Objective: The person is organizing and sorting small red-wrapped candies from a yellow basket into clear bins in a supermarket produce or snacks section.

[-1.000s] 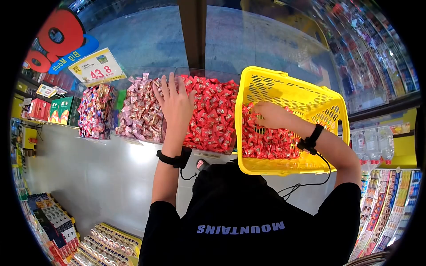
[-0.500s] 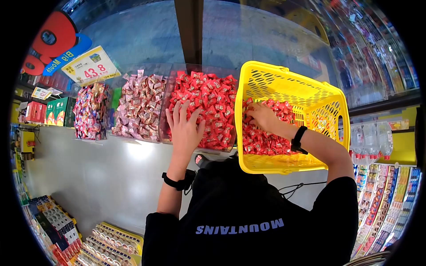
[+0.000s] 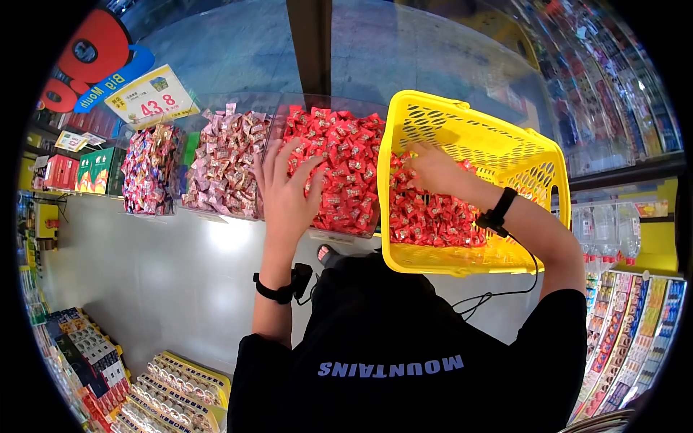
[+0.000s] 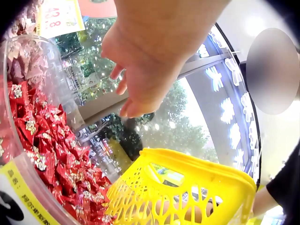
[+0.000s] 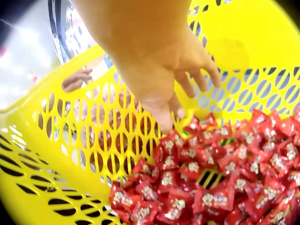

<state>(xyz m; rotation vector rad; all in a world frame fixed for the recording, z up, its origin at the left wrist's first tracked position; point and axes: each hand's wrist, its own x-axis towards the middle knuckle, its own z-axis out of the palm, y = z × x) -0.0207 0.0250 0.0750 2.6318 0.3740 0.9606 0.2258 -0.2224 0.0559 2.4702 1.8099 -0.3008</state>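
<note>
Over the left side of a clear bin of red wrapped candies [image 3: 339,173], my left hand [image 3: 289,195] hovers with fingers spread. Nothing sits in that hand [image 4: 145,79] in the left wrist view. My right hand [image 3: 440,172] reaches inside a yellow plastic basket [image 3: 447,258], near its left wall. Red candies [image 5: 215,187] cover part of the basket floor. In the right wrist view, the fingers of that hand [image 5: 161,70] extend downward, apart from the thumb, with the tips close over the candy pile and no candy visible between them.
Left of the red bin stand a bin of pink-wrapped candies [image 3: 227,162] and one of mixed colours [image 3: 149,169]. A price sign [image 3: 153,97] rises behind them. Glass windows line the back. Clear bottles [image 3: 606,231] and stocked shelves [image 3: 628,332] are at the right.
My left hand has drawn back from the far edge between the pink and red candies, then shifted slightly left over the red bin. The right hand has stayed in the basket, shifting slightly.
</note>
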